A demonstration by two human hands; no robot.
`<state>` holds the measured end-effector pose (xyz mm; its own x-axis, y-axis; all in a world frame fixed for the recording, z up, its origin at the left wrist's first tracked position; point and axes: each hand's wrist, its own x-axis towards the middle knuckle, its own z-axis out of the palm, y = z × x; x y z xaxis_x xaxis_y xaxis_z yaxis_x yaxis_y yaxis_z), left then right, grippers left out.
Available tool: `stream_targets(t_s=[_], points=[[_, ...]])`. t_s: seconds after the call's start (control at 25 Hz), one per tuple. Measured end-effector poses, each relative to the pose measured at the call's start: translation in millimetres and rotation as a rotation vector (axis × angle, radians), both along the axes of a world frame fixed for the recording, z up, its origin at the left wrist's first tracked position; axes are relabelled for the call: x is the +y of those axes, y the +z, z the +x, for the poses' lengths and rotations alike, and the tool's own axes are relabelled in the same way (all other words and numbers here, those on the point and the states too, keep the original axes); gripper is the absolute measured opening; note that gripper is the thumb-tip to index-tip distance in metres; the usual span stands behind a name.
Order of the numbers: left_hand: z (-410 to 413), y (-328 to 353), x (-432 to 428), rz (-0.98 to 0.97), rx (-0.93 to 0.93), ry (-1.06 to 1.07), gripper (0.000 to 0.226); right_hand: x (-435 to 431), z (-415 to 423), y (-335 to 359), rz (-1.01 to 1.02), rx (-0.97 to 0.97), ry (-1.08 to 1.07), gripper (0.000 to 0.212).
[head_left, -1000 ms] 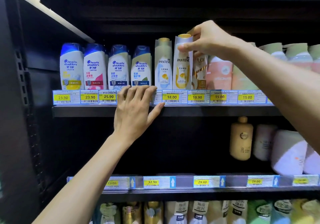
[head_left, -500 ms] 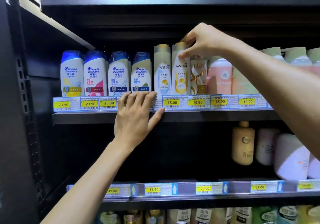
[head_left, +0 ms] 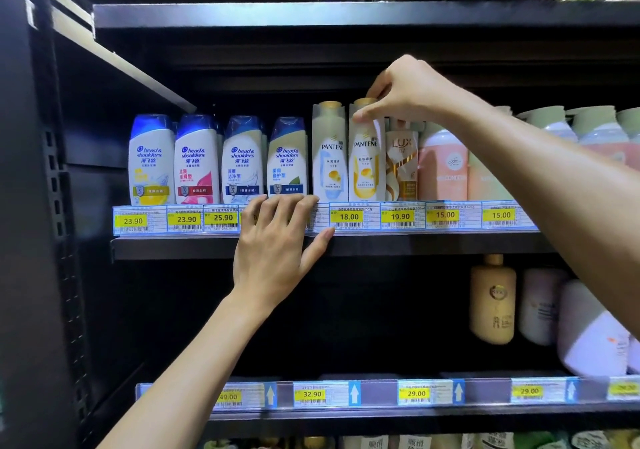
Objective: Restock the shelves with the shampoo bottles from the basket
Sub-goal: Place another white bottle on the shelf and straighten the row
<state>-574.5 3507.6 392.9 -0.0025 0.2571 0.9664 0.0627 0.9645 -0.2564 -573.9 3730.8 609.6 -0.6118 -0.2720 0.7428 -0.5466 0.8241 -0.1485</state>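
On the upper shelf (head_left: 415,244), four Head & Shoulders bottles (head_left: 196,164) stood upright in a row at the left end. Just right of them the left hand (head_left: 273,247) lay flat against the price-label strip (head_left: 349,217), its fingers (head_left: 294,206) straight and close together, their tips at the shelf's front lip, the thumb spread out along the edge; it held nothing. Next came a blue-label Pantene bottle (head_left: 329,161), upright. Touching its right side stood the yellow-label Pantene bottle (head_left: 365,168), also upright on the shelf. The right hand (head_left: 408,91) reached in from the right and pinched this bottle by its gold cap, thumb and fingertips curled round the top. A Lux bottle (head_left: 401,171) stood just beside it, then a pink bottle (head_left: 443,168).
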Motion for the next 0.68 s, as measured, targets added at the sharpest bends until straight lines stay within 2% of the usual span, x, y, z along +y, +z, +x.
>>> stream_targets(t_s=[0.24,0.44,0.68], points=[[0,0,-1,-0.002,-0.006,0.001,0.055,-3,-2,3,-0.076,-0.140,0.060,0.040],[-2,0,-1,-0.004,0.001,-0.004,0.054,-4,-8,-1,-0.214,-0.125,0.096,0.031],[-3,-1,-1,-0.007,0.015,-0.001,0.054,0,-8,-2,-0.170,-0.112,0.120,0.034]])
